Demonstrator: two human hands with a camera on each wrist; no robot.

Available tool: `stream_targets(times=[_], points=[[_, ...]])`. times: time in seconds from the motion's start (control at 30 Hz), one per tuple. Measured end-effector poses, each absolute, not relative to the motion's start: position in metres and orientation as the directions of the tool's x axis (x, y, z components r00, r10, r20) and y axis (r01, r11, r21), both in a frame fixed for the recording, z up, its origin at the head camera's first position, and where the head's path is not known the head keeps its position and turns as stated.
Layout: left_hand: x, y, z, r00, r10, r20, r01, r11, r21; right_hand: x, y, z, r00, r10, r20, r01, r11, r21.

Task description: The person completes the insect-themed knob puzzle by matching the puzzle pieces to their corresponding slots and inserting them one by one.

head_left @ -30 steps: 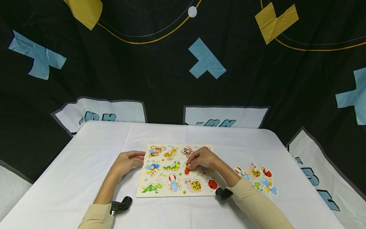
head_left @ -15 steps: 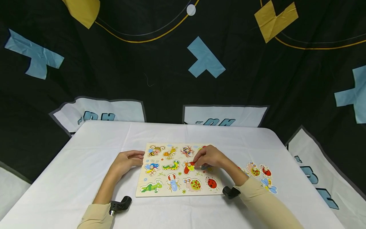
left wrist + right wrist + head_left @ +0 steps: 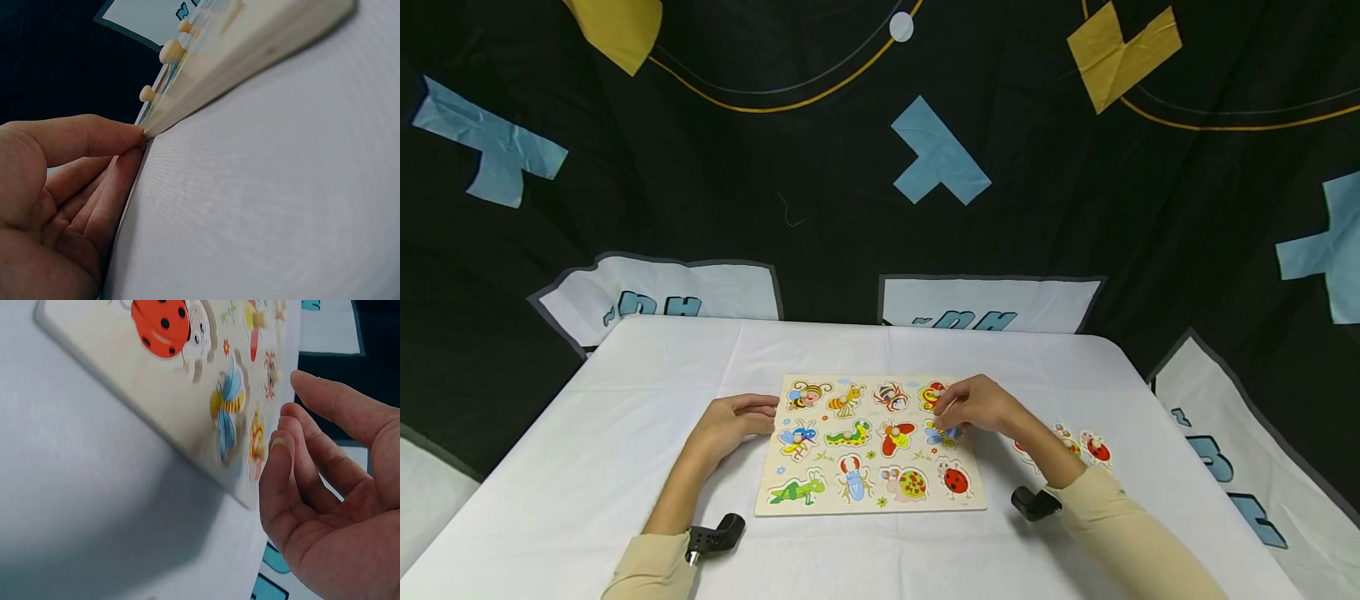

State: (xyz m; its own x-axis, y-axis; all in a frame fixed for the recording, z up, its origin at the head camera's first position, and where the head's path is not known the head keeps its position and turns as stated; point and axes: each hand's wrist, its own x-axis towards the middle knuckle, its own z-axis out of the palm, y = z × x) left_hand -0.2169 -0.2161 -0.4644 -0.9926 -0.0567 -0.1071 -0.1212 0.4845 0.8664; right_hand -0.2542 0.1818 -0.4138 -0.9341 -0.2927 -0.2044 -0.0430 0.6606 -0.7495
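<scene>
A wooden peg puzzle board (image 3: 917,508) with insect pictures lies on the table. My left hand (image 3: 737,425) rests beside its left edge; in the left wrist view, the thumb (image 3: 94,136) and fingertips meet the board's edge. Over the board's right side, my right hand (image 3: 985,406) hovers with loosely bent fingers and nothing between them. Close to it are the butterfly piece (image 3: 257,444), which has a knob, and the knobless blue-winged bee recess (image 3: 226,406). A red-winged bug piece (image 3: 897,438) with a knob sits in the middle row. The ladybug recess (image 3: 161,325) shows no knob.
Loose pieces lie on the white tablecloth (image 3: 880,558) right of the board, including a ladybug piece (image 3: 1096,450); the right forearm partly covers the others. A black curtain (image 3: 737,208) hangs behind the table.
My right hand has moved right, from over the red-winged bug to the board's right edge, uncovering that piece and the butterfly. The left hand stays at the left edge.
</scene>
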Motion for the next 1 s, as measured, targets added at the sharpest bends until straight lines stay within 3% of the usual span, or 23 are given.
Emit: stream_targets(times=[0.43, 1.0], points=[[-0.216, -0.216, -0.463, -0.993, -0.049, -0.107, -0.117, 0.478, 0.87, -0.252, 0.209, -0.399, -0.937, -0.292, -0.194, -0.063, 0.683, -0.727], [-0.217, -0.217, -0.464, -0.995, -0.047, -0.093, -0.104, 0.482, 0.87, -0.244, 0.254, -0.4, -0.949, -0.225, -0.22, 0.0, 0.698, -0.716]])
